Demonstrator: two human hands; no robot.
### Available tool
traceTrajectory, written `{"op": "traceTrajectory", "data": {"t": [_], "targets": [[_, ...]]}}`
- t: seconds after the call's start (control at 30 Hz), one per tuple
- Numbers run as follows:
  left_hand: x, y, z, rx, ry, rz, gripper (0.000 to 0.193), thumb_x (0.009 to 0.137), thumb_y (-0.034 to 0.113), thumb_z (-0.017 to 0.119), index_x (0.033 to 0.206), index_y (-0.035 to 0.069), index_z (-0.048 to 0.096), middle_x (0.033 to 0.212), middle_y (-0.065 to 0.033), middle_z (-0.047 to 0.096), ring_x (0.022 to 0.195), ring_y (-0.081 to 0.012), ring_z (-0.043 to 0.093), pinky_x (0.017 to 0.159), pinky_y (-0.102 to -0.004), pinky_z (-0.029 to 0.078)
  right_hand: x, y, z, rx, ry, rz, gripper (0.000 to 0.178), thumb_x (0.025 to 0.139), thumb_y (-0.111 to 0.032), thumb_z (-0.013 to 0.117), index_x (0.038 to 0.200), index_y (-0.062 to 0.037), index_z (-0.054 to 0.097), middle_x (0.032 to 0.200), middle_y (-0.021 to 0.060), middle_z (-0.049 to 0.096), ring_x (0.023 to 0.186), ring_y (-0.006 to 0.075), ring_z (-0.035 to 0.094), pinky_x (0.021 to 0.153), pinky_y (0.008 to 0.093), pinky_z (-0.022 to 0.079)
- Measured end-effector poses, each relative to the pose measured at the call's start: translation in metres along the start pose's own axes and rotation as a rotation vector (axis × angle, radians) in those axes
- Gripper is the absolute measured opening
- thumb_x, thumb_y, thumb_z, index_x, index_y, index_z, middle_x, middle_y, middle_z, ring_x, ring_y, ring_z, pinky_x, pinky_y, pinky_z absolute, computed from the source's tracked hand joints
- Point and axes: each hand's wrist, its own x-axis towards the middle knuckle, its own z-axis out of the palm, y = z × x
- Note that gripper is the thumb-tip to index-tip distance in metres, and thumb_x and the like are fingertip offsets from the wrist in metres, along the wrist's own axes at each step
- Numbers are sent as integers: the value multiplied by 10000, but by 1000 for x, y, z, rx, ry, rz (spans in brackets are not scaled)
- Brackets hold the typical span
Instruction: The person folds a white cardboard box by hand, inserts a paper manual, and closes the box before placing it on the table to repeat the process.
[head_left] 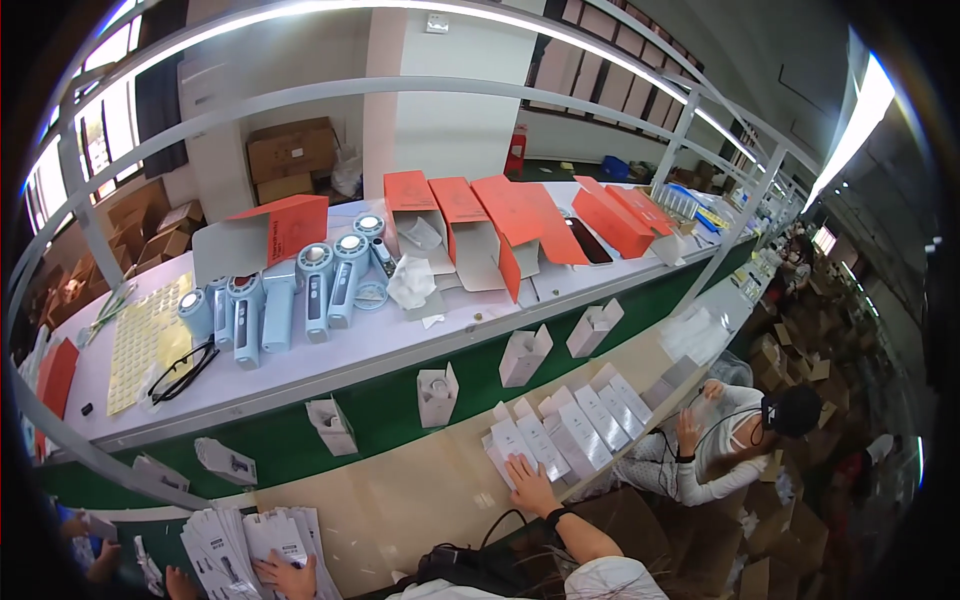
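Note:
My right hand (pixel 533 488) reaches forward over the beige bench, with a dark band at the wrist. Its fingers are spread and lie on the near end of a row of filled white boxes (pixel 570 442), several of them with raised flaps. At the lower left, my left hand (pixel 287 574) rests on a fanned stack of flat white printed cartons (pixel 222 555), its fingers stretched out and apart. Neither hand is closed around anything. Upright open white boxes (pixel 437 398) stand spaced out along the green belt (pixel 380 400) beyond the bench.
Across the belt, a pale shelf (pixel 450 340) holds light-blue handheld devices (pixel 317 290), open orange boxes (pixel 490 225), black glasses (pixel 183 372) and a yellow sticker sheet (pixel 150 330). A co-worker in a dark cap (pixel 792 410) sits at right. Another person's hand (pixel 103 562) shows at lower left.

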Motion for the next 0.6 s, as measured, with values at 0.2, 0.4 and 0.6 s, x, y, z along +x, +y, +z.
{"op": "traceTrajectory", "data": {"t": [0.2,0.4,0.6], "targets": [[14,18,-30,-184,-140,-280,1212,421,432,859,1394,56,243,1406,-319,219,1304,-485,228,1009,-642,216,14,5,3,-165,106,186,689,714,-213,637,1338,-51,395,1420,175,351,1327,276,345,971,608,328],[-13,72,-88,-308,60,96,1092,400,341,874,1329,84,359,1295,-275,310,1210,-443,319,1012,-541,252,109,-88,-62,1223,-325,250,476,858,-213,609,1275,-30,470,1174,168,565,1057,264,576,854,395,481],[-50,129,-170,-378,75,619,997,430,364,849,1292,106,418,1329,-273,258,1259,-458,226,1038,-571,163,118,-268,-182,1839,-1023,-103,320,887,-136,591,1166,18,565,994,66,648,882,166,632,770,299,510]]}}
